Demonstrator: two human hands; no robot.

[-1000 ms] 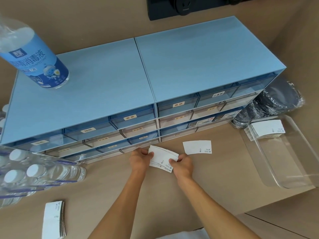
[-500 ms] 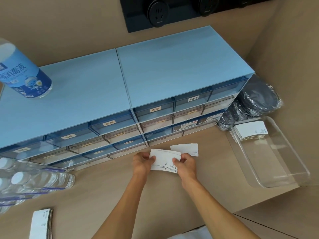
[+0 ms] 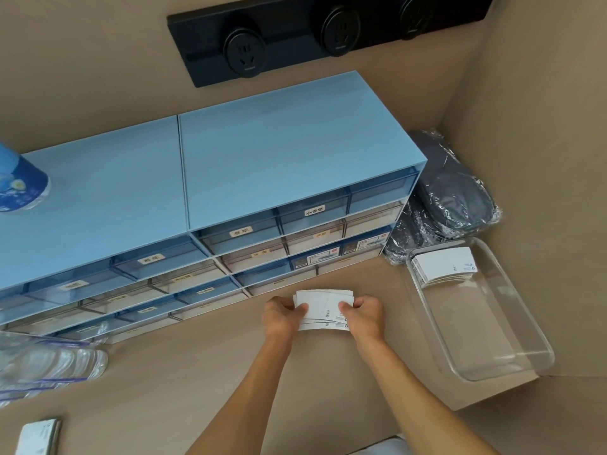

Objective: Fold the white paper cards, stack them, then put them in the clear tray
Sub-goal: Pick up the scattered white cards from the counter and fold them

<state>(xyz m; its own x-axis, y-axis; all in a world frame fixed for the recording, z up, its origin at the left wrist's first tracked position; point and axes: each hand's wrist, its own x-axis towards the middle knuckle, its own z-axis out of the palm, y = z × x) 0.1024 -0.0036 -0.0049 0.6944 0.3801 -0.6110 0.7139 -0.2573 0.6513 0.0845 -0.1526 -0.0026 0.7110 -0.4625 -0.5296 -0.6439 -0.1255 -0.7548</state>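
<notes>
Both hands are gripping a small stack of white paper cards [image 3: 323, 310] just in front of the blue drawer cabinet [image 3: 203, 205], w/ the left hand [image 3: 281, 318] pinching the stack's left edge and the right hand [image 3: 366, 315] pinching its right edge, fingers curling closed around the thin, flat, matte rectangles. The cards are sitting slightly fanned, edges not quite flush, small print showing near the right corners. To the right of the cabinet, the clear tray [image 3: 512, 362] is lying on the tan tabletop [image 3: 197, 382]; it's a glossy, see-thru plastic rectangle w/ rounded corners, and another pile of white cards [image 3: 443, 266] is resting in its far end, nearest the cabinet. Beside the cabinet's right side, dark pouches in crinkly plastic wrap [image 3: 453, 195] are lying next to the tray. The cabinet's drawers are looking translucent, w/ small paper labels.
</notes>
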